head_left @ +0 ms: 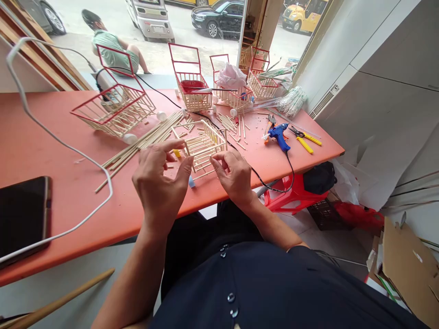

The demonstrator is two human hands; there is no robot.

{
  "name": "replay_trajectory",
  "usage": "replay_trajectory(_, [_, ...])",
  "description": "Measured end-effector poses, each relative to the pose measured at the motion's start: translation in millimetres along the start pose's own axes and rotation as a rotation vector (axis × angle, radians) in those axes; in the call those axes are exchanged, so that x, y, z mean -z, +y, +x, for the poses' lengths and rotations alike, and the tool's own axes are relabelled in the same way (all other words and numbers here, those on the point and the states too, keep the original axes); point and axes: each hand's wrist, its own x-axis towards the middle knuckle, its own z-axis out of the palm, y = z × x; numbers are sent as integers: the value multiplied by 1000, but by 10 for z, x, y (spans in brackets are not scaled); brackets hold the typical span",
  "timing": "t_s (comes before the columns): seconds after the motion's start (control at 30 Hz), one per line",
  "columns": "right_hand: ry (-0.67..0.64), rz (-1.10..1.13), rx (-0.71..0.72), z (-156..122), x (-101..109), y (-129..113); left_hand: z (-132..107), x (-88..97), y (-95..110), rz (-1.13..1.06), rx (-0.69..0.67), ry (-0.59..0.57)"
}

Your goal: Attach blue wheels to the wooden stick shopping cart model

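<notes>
A small open basket of thin wooden sticks (205,140) stands on the orange table (51,146) in front of me. My left hand (161,176) is at its left side, fingers curled, thumb and forefinger touching its frame. My right hand (233,171) is at its front right corner, fingertips pinched on a stick of the frame. A bundle of long wooden sticks (144,139) lies just left of the basket. A small yellow piece (176,153) and a pale blue piece (191,183) lie by my left hand.
Several finished stick baskets with red frames (115,107) stand further back. A blue glue gun (278,135) and yellow pliers (305,139) lie to the right. A phone (22,212) with a white cable (68,148) lies at the left. A person sits outside the window.
</notes>
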Motion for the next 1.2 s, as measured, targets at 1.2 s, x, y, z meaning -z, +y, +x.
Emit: replay_trajectory(1.2, [-23,-216,-58,101,-86,-68,285,-144,-139,-148,33,-246])
